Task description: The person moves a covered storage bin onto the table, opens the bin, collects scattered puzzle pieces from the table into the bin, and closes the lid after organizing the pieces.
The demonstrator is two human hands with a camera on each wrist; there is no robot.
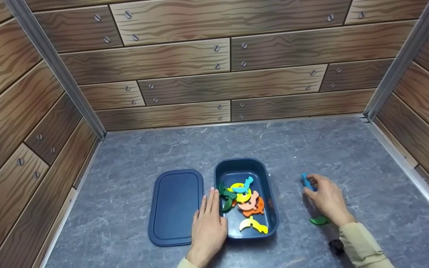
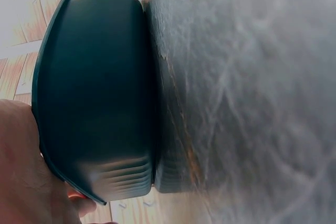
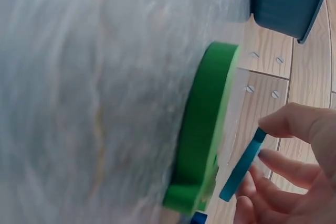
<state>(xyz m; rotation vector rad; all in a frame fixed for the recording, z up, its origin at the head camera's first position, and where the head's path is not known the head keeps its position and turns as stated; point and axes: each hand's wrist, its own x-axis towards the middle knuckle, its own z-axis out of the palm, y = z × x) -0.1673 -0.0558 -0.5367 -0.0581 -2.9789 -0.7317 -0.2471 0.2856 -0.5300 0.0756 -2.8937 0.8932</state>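
My left hand point(image 1: 210, 227) rests along the left rim of a dark blue box point(image 1: 270, 193), its fingers straight. Inside lie several flat toy pieces: a yellow one point(image 1: 253, 225), an orange one point(image 1: 260, 206), a pink one point(image 1: 250, 203), dark green ones point(image 1: 227, 204) and a light blue one point(image 1: 248, 183). To the right of the box, my right hand point(image 1: 326, 197) pinches a flat blue toy piece point(image 3: 242, 166) between thumb and fingers. Below that hand a curved green piece point(image 1: 318, 220) lies on the table, large in the right wrist view.
A dark blue lid point(image 1: 173, 208) lies flat left of the box, partly behind my left hand. Near my right sleeve is a small black object point(image 1: 336, 246). Behind the green piece shows a bit of darker blue point(image 3: 199, 217). Wood-patterned walls point(image 1: 214, 85) enclose the grey table point(image 1: 140, 149).
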